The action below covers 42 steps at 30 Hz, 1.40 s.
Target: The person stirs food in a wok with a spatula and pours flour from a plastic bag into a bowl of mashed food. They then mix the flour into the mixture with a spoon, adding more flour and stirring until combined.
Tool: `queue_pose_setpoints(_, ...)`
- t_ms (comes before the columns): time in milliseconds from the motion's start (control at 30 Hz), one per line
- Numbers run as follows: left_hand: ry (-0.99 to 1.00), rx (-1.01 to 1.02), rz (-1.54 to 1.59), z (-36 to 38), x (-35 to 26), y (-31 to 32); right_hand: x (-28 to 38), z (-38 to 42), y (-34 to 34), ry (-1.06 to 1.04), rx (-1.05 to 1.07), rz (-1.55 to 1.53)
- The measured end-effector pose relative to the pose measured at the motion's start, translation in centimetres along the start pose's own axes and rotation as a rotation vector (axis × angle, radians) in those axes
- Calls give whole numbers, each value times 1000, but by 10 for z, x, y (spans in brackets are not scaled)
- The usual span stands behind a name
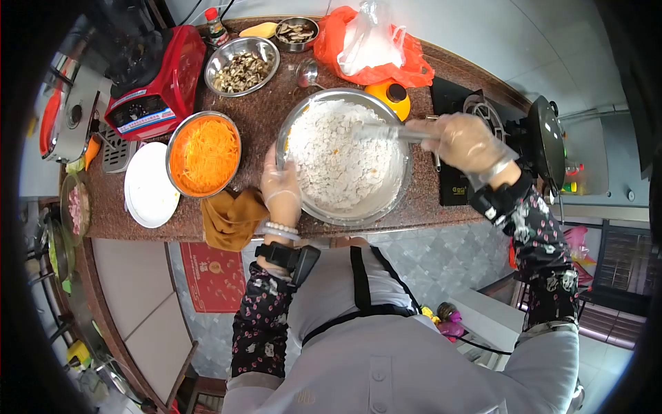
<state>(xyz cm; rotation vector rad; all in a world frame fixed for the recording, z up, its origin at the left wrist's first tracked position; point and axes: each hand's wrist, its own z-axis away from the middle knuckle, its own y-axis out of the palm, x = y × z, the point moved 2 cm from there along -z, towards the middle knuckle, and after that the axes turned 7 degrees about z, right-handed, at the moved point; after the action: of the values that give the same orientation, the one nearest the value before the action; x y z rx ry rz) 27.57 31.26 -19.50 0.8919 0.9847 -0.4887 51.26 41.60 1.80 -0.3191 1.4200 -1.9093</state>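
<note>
A large metal mixing bowl [403, 181] stands near the counter's front edge, filled with a crumbly white floury mix [331, 148] that has small orange bits in it. My left hand [281, 181], in a clear plastic glove, grips the bowl's left rim. Over the right side of the bowl, my gloved right hand [470, 143] is closed round the handle of a flat, pale utensil [386, 132]. Its broad end reaches into the white mix; blur hides its exact kind. Left of the bowl sits a metal bowl of shredded carrot [205, 154].
Behind are a bowl of chopped mushrooms [241, 67], a ladle [308, 73] and a red plastic bag [331, 41]. A white plate [150, 186], brown cloth [233, 219] and red blender base [155, 90] stand left. A black cooktop [453, 186] is on the right.
</note>
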Motion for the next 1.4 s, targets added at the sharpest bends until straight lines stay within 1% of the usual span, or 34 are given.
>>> queue_pose_setpoints(33, 6, 13, 5, -3, 2, -1, -6, -10, -2, 25, 3, -26)
queue_pose_setpoints(67, 15, 24, 11, -9, 6, -1, -6, -20, -10, 40, 51, -48)
queue_pose_setpoints(100, 24, 33, 15, -13, 5, 0, -5, -31, -11, 55, 41, -52)
queue_pose_setpoints(133, 47, 2, -87, -18, 3, 1, -4, -44, -10, 6, -49, -66)
queue_pose_setpoints(167, -7, -13, -151, -19, 3, 1, 1, -54, -5, -42, -138, -85)
queue_pose_setpoints(233, -115, -35, -281, -13, -24, 13, 25, -67, 15, -266, -244, 11)
queue_pose_setpoints(267, -70, -30, -404, -16, -19, 9, 38, -73, 19, -371, -299, 62)
queue_pose_setpoints(300, -82, -26, -384, -15, -20, 8, 58, -74, 15, -275, -39, 93)
queue_pose_setpoints(367, -100, -16, -334, -16, -22, 10, 70, -69, 14, -209, 142, 115)
queue_pose_setpoints(467, 133, -30, -365, -23, 1, 1, 52, -48, 7, -286, -64, 92)
queue_pose_setpoints(567, 65, -33, -427, -21, -6, 2, 53, -41, -29, -157, -164, 58)
queue_pose_setpoints(600, 58, -26, -413, -23, -5, 2, 62, -49, -30, -168, -104, 60)
queue_pose_setpoints(700, 59, -21, -374, -25, 4, -4, 84, -71, 13, -329, -83, 159)
queue_pose_setpoints(733, 78, -22, -361, -25, 6, -5, 88, -69, 21, -298, -2, 231)
queue_pose_setpoints(767, 96, -21, -345, -26, 9, -5, 84, -64, 23, -301, 4, 213)
queue_pose_setpoints(833, 101, -13, -339, -25, 4, -3, 74, -46, -4, -311, 26, 185)
queue_pose_setpoints(867, 100, -8, -337, -23, 2, -1, 81, -39, -33, -161, 197, 367)
queue_pose_setpoints(967, 54, 14, -240, -18, -4, 5, 71, -55, -14, -219, -78, 209)
queue_pose_setpoints(1000, 55, 15, -237, -16, -10, 8, 75, -68, 8, -283, -70, 246)
queue_pose_setpoints(1033, 54, 14, -236, -11, -15, 12, 84, -78, 29, -181, 72, 156)
queue_pose_setpoints(1100, 66, 15, -232, -10, -17, 11, 89, -68, 36, -92, 157, 42)
queue_pose_setpoints(1200, 79, 31, -236, -15, -9, 7, 68, -37, 25, -93, 228, 21)
queue_pose_setpoints(1233, 70, 45, -257, -16, -9, 6, 55, -27, 19, -34, 122, -55)
queue_pose_setpoints(1300, 51, 65, -280, -14, -11, 7, 25, -18, 8, 13, -12, -129)
queue_pose_setpoints(1367, 33, 73, -285, -13, -14, 7, -7, -30, 14, 95, 135, -207)
queue_pose_setpoints(1400, 29, 79, -231, -15, -10, 6, -17, -38, 22, 136, 225, -238)
